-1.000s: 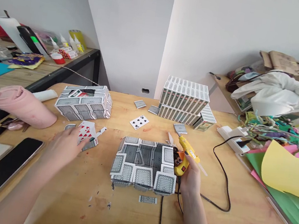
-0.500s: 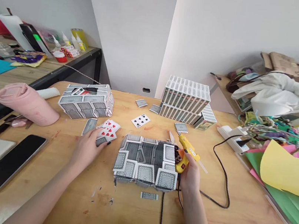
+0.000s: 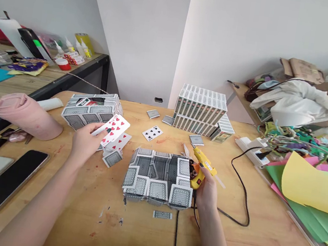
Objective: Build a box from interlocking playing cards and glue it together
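My left hand [image 3: 89, 140] pinches a playing card [image 3: 117, 127] with red hearts, lifted above a few loose cards [image 3: 112, 158] on the table. In my right hand [image 3: 207, 187] is a yellow hot glue gun [image 3: 204, 164], its nozzle tilted toward the far left and a clear glue stick poking from the back. Left of the glue gun sits an open-topped box covered in playing cards [image 3: 158, 190], mostly grey patterned backs outward. Behind my left hand stands a second card-covered box [image 3: 92, 110].
Stacked card packs [image 3: 200, 108] stand at the back, near a face-up spade card [image 3: 152, 133]. A power strip [image 3: 252, 150] and black cable [image 3: 246, 201] lie right, beside coloured paper [image 3: 314, 186]. A pink roll [image 3: 28, 115] and black phone [image 3: 7, 182] lie left.
My left hand has picked up a heart card from the loose cards and raised it up and to the left. My right hand still holds the glue gun beside the box.
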